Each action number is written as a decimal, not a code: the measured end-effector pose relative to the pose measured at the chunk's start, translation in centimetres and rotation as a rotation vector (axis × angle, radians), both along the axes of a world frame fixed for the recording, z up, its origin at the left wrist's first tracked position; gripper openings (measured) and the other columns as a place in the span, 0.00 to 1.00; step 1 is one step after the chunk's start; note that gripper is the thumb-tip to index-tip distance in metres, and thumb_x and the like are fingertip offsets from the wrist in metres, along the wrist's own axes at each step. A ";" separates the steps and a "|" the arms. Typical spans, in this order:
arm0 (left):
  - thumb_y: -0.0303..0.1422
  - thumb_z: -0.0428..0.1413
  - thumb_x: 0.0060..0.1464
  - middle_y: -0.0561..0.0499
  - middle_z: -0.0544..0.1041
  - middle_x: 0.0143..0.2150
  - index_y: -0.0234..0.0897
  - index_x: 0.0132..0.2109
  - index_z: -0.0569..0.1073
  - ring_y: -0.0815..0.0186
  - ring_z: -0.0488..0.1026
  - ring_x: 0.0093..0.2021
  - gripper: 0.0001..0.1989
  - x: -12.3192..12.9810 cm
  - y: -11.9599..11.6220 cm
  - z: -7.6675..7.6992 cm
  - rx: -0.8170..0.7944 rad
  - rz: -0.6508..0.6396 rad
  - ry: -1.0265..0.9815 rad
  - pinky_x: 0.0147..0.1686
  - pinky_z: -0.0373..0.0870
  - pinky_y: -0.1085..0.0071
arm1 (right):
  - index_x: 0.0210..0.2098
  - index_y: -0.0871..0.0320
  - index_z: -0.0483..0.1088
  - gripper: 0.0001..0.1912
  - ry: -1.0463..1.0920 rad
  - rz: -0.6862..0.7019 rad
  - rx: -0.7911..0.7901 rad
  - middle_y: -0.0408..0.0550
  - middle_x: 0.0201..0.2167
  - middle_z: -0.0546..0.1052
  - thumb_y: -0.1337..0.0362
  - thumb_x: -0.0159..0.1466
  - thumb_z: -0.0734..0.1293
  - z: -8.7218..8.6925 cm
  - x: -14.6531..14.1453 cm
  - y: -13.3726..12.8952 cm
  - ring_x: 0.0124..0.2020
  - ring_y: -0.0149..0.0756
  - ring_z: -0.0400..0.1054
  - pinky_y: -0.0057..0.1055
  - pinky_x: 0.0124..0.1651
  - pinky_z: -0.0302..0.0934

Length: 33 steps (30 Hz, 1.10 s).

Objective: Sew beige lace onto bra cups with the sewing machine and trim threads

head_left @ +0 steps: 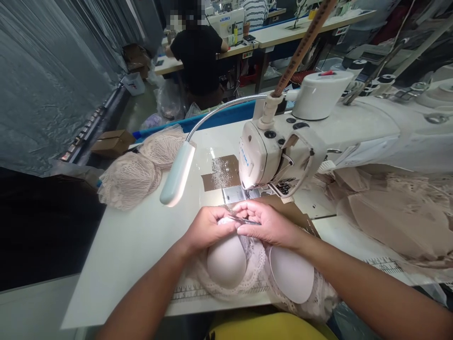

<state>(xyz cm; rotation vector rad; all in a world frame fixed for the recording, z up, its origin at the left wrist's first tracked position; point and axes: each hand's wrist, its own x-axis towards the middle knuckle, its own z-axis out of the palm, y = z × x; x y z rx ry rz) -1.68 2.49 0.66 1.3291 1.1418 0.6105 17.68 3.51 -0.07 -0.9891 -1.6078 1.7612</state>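
Note:
A pale pink lace bra [226,262] with moulded cups lies at the table's front edge, below the sewing machine's head. My left hand [212,226] is closed on the upper edge of its left cup, thumb on top. Close beside it, my right hand [265,224] is closed round a slim metal tool [249,220], perhaps thread snips or tweezers; its tip points left at the fabric between my hands. The second cup [292,274] hangs toward my lap under my right forearm. Just beyond my fingers is the sewing machine [255,156], its needle area partly hidden.
A lamp [179,172] on a bent metal neck reaches over the table. Lace cups [130,182] are piled at the left edge. Beige fabric pieces [399,217] lie heaped at the right. Behind, a person in black [198,56] sits at another machine.

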 end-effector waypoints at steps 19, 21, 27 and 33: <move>0.39 0.59 0.50 0.55 0.63 0.26 0.32 0.27 0.67 0.73 0.58 0.25 0.15 -1.0 0.3 -0.1 -0.021 -0.150 0.027 0.24 0.54 0.77 | 0.25 0.59 0.66 0.13 -0.228 -0.133 0.296 0.41 0.23 0.66 0.58 0.62 0.62 0.3 -0.4 0.4 0.28 0.31 0.61 0.29 0.32 0.56; 0.39 0.60 0.50 0.54 0.65 0.26 0.32 0.28 0.69 0.73 0.60 0.26 0.14 -1.2 0.3 -0.1 -0.042 -0.142 0.015 0.24 0.56 0.78 | 0.28 0.59 0.65 0.13 -0.201 -0.136 0.267 0.41 0.25 0.66 0.56 0.63 0.61 0.1 0.1 0.5 0.29 0.31 0.60 0.29 0.32 0.55; 0.40 0.60 0.50 0.47 0.75 0.34 0.32 0.39 0.77 0.66 0.69 0.33 0.15 -1.7 0.4 0.4 -0.112 -0.105 -0.051 0.32 0.66 0.73 | 0.46 0.56 0.64 0.17 -0.148 0.005 0.021 0.40 0.26 0.66 0.51 0.64 0.60 -0.3 2.7 0.9 0.28 0.31 0.63 0.29 0.32 0.56; 0.41 0.60 0.50 0.49 0.75 0.31 0.31 0.34 0.77 0.68 0.69 0.30 0.15 -1.6 0.4 0.3 -0.129 -0.061 -0.069 0.29 0.64 0.74 | 0.39 0.59 0.69 0.12 -0.204 0.110 0.108 0.44 0.31 0.71 0.57 0.61 0.65 0.4 2.5 0.9 0.32 0.32 0.66 0.29 0.35 0.59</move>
